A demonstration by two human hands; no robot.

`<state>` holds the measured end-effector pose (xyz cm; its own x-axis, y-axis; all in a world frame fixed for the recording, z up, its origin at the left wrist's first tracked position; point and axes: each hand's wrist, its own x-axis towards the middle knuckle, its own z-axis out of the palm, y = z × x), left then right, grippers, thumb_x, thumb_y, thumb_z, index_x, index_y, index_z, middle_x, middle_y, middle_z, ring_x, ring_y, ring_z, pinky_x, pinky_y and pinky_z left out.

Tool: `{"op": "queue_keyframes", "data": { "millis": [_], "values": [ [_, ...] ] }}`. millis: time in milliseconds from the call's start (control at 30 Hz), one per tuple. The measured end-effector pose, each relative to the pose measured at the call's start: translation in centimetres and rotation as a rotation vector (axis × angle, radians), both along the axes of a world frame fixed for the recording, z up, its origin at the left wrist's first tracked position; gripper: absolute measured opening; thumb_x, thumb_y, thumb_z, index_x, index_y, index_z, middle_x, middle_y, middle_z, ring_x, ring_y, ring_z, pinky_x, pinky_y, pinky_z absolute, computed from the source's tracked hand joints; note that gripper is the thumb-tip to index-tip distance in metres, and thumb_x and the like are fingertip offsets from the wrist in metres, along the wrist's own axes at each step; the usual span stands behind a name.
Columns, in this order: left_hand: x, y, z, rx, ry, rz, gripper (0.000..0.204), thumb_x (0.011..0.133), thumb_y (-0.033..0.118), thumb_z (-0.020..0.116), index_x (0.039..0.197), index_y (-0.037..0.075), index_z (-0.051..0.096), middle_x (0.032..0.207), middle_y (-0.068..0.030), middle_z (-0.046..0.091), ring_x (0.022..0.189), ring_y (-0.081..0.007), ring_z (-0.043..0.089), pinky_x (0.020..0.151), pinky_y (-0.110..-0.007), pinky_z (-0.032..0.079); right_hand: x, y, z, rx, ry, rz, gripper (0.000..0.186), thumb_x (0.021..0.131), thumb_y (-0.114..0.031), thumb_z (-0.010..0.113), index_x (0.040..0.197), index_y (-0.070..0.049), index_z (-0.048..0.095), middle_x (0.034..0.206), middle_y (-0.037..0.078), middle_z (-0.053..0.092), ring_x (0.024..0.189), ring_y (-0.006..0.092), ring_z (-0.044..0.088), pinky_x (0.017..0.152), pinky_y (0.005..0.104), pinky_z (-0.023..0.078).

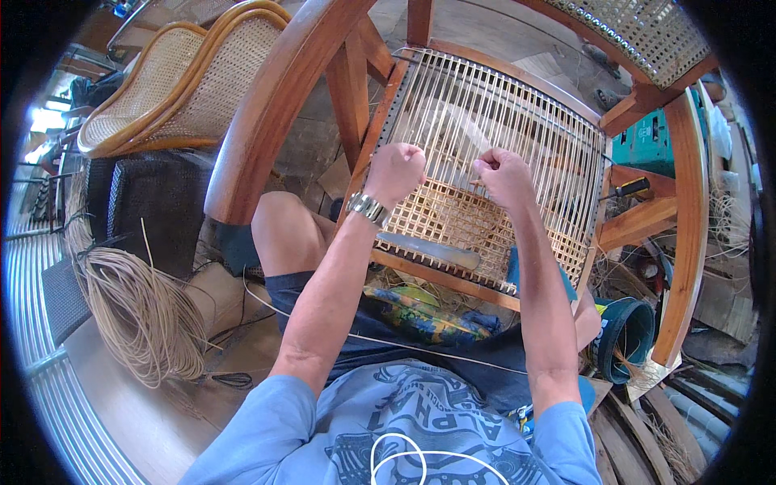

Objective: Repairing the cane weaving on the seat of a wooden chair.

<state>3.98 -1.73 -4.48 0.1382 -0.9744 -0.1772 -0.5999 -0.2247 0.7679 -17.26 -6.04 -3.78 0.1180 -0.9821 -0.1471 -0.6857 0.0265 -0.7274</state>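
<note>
A wooden chair frame (pixel 283 97) holds a seat (pixel 449 85) strung with pale cane strands, with a woven lattice in its lower part. My left hand (pixel 396 174), with a metal watch at the wrist, is closed over the left middle of the strands. My right hand (pixel 505 178) is pinched over the strands right of centre. What either hand grips is too small to make out. A flat grey strip (pixel 428 249) lies across the seat's front part. A black-and-yellow screwdriver (pixel 626 191) sits at the seat's right edge. A blue object (pixel 513 271) is partly hidden by my right forearm.
Curved cane-backed furniture (pixel 174 89) stands at upper left. A large coil of cane (pixel 141 315) hangs at left beside dark mesh panels (pixel 149 218). A teal crate (pixel 643 141) and a dark bucket (pixel 630 339) are at right. Wood scraps (pixel 647 444) lie at lower right.
</note>
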Motion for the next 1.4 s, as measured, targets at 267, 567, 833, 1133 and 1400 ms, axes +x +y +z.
{"op": "queue_keyframes", "data": {
  "millis": [267, 567, 833, 1133, 1400],
  "values": [
    [-2.2, -1.8, 0.8, 0.297, 1.303, 0.516, 0.011, 0.094, 0.007, 0.059, 0.083, 0.008, 0.059, 0.085, -0.0103, 0.069, 0.049, -0.0036, 0.048, 0.039, -0.020, 0.037, 0.7, 1.0, 1.9, -0.020, 0.179, 0.132, 0.035, 0.080, -0.028, 0.080, 0.097, 0.002, 0.071, 0.085, 0.018, 0.073, 0.079, 0.0312, 0.071, 0.075, 0.0403, 0.055],
    [5.9, 4.5, 0.3, -0.484, 0.028, 0.602, 0.015, 0.094, 0.019, 0.068, 0.093, 0.004, 0.070, 0.078, -0.0047, 0.071, 0.062, -0.0089, 0.061, 0.056, -0.026, 0.048, 0.7, 3.1, 2.4, 0.004, 0.113, 0.194, 0.043, 0.087, -0.013, 0.068, 0.128, 0.001, 0.063, 0.092, 0.016, 0.075, 0.083, 0.0266, 0.072, 0.081, 0.0388, 0.055],
    [8.1, 6.9, 3.2, -0.252, 0.634, 0.694, 0.015, 0.099, 0.019, 0.066, 0.103, 0.004, 0.067, 0.085, -0.0034, 0.072, 0.061, -0.0035, 0.055, 0.051, -0.020, 0.044, 2.6, 1.4, 3.2, 0.002, 0.018, 0.203, 0.040, 0.091, -0.017, 0.062, 0.128, -0.001, 0.063, 0.106, 0.017, 0.074, 0.098, 0.0276, 0.071, 0.091, 0.0377, 0.054],
    [4.7, 2.9, 6.4, -0.486, 0.555, 0.130, 0.018, 0.101, 0.020, 0.064, 0.109, 0.004, 0.066, 0.089, -0.0058, 0.073, 0.060, -0.0015, 0.055, 0.052, -0.018, 0.045, 9.1, 0.4, 4.0, 0.133, -0.592, 0.423, 0.034, 0.097, -0.026, 0.069, 0.124, -0.005, 0.066, 0.093, 0.003, 0.071, 0.089, 0.0115, 0.064, 0.081, 0.0271, 0.052],
    [2.7, 2.0, 0.8, -0.079, 0.086, 0.083, 0.028, 0.095, 0.026, 0.062, 0.101, 0.001, 0.073, 0.073, -0.0095, 0.073, 0.067, -0.0144, 0.071, 0.066, -0.032, 0.055, 4.9, 0.8, 1.0, 0.116, -0.330, -0.007, 0.019, 0.095, -0.023, 0.071, 0.101, -0.005, 0.072, 0.081, 0.002, 0.069, 0.068, 0.0088, 0.062, 0.066, 0.0248, 0.051]
  ]
}}
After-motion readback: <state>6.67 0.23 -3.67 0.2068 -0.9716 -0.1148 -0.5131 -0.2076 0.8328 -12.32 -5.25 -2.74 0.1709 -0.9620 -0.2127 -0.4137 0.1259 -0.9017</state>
